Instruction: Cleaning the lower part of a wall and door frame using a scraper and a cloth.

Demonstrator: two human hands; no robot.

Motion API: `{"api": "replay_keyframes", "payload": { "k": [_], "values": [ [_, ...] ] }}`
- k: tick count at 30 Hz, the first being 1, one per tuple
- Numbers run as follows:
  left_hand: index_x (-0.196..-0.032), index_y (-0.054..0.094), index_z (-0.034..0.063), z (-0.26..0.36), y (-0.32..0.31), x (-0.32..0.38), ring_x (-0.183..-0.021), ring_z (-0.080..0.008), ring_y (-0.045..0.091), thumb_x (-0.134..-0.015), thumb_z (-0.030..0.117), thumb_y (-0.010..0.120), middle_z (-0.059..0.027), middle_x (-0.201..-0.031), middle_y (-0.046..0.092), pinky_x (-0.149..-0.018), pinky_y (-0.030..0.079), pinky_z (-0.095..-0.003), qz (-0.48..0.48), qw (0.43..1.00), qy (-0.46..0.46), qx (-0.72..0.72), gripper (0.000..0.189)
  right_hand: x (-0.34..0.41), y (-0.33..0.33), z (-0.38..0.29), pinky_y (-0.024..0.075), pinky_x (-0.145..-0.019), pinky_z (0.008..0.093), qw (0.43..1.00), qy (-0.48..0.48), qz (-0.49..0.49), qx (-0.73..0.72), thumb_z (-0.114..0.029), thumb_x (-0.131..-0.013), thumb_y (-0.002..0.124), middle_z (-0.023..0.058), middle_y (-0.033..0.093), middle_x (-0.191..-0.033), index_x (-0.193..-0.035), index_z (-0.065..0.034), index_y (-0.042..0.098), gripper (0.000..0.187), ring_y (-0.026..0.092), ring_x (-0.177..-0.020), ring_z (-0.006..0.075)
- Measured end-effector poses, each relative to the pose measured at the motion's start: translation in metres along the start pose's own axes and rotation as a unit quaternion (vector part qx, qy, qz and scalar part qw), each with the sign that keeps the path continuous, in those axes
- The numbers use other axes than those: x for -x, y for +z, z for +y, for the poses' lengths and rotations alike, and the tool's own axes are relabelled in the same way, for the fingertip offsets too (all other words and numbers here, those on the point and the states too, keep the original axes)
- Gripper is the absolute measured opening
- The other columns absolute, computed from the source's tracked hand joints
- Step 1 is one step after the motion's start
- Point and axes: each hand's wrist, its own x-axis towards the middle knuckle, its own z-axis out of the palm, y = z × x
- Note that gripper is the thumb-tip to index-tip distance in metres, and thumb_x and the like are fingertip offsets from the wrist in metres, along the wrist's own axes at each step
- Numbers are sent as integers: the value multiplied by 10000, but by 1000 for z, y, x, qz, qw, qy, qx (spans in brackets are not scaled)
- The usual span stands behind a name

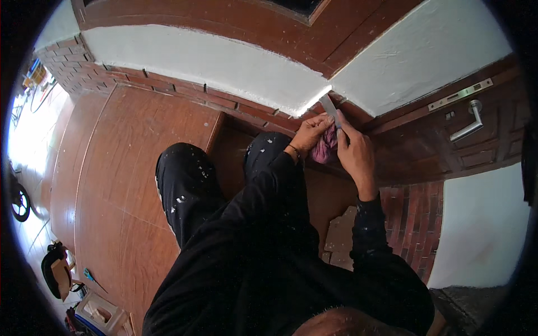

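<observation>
My right hand (355,153) holds a flat metal blade (329,106), probably a putty knife, with its forefinger laid along it. The blade's tip points up at the corner where the white wall (201,63) meets the brick trim (218,100). My left hand (309,133), with a dark band at the wrist, touches the blade and grips a crumpled purple cloth (324,147) that hangs between both hands. A bright white strip of wall edge lies just left of the blade tip. The tool's handle is hidden.
A wooden door with a metal lever handle (473,122) stands at right. Wooden boards (138,159) form a raised surface at left, with blue-handled scissors (89,275) on it. A pale plastic stool (98,308) stands at lower left. Brown cardboard (341,235) lies below my right forearm.
</observation>
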Motion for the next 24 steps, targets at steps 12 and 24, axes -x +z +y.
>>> {"api": "replay_keyframes", "payload": {
  "k": [12, 24],
  "values": [
    [-1135, 716, -8, 2, 0, 1, -1037, -84, 596, -1021, 210, 626, 7, -1205, 648, -928, 479, -259, 18, 1000, -20, 13, 262, -1, 2, -7, 510, -839, 510, 1000, -4, 15, 20, -194, -997, 512, 250, 645, -1150, -1428, -185, 549, 432, 612, -1026, 463],
    [-1111, 725, -15, 1, 0, 0, -1101, -87, 565, -1023, 219, 625, -6, -1220, 632, -951, 456, -253, -1, 999, -29, -30, 270, 3, 10, 0, 518, -833, 510, 999, 26, 32, 32, -204, -1004, 506, 209, 670, -1147, -1433, -219, 551, 431, 637, -1009, 437]
  ]
}}
